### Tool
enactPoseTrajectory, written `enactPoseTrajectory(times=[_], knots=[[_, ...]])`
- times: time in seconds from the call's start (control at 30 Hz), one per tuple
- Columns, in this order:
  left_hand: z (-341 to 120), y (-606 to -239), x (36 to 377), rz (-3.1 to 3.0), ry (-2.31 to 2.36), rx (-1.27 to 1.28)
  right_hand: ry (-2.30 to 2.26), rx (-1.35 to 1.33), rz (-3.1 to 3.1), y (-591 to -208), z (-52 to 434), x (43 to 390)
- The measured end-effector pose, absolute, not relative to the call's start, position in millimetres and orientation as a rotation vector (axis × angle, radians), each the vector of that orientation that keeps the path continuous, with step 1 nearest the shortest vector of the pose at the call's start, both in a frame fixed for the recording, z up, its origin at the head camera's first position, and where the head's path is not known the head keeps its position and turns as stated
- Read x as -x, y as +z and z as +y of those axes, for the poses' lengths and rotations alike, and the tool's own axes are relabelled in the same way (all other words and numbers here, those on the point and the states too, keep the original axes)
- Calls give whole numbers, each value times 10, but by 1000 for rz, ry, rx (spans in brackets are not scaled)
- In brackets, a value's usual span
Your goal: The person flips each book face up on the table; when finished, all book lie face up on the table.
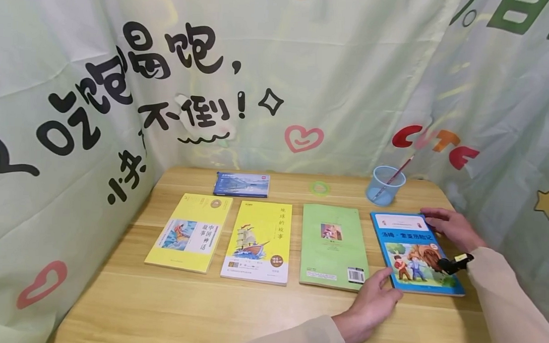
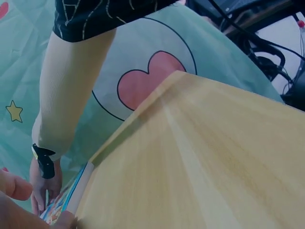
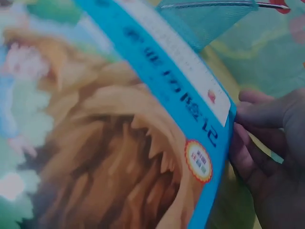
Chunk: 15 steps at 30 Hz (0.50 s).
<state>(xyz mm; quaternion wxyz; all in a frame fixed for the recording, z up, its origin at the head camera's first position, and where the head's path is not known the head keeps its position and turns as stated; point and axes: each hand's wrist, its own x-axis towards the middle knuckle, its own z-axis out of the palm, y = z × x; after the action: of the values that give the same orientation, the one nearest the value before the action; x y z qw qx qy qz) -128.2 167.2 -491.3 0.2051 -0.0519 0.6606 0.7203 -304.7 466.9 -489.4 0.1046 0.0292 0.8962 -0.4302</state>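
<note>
A blue-bordered storybook (image 1: 405,252) with two cartoon children on its cover lies face up at the right of the table. At its lower left corner is my left hand (image 1: 370,305), index finger along the left side and thumb by the bottom edge. My right hand (image 1: 456,229) touches the upper right edge, fingers reaching along it. In the right wrist view, the thumb and fingers of the right hand (image 3: 276,133) meet the book's corner. The left wrist view shows the book's page edge (image 2: 80,188) beside the left thumb.
Left of it lie a green book (image 1: 330,259), a yellow book with a ship (image 1: 259,221) and another yellow book (image 1: 191,209). Behind are a small blue box-like item (image 1: 242,185), a green ring (image 1: 320,188) and a blue cup (image 1: 382,193) holding a red pencil. Printed curtains enclose the table.
</note>
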Motion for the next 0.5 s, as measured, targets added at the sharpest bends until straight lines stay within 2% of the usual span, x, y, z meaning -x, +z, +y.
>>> enactPoseTrajectory(times=[0.17, 0.5], knots=[[1709, -4915, 1296, 1824, 2031, 176, -1193, -19, 2671, -4892, 4629, 3045], [1669, -4909, 1290, 1814, 2039, 161, -1186, -77, 2716, -4846, 4600, 3038]])
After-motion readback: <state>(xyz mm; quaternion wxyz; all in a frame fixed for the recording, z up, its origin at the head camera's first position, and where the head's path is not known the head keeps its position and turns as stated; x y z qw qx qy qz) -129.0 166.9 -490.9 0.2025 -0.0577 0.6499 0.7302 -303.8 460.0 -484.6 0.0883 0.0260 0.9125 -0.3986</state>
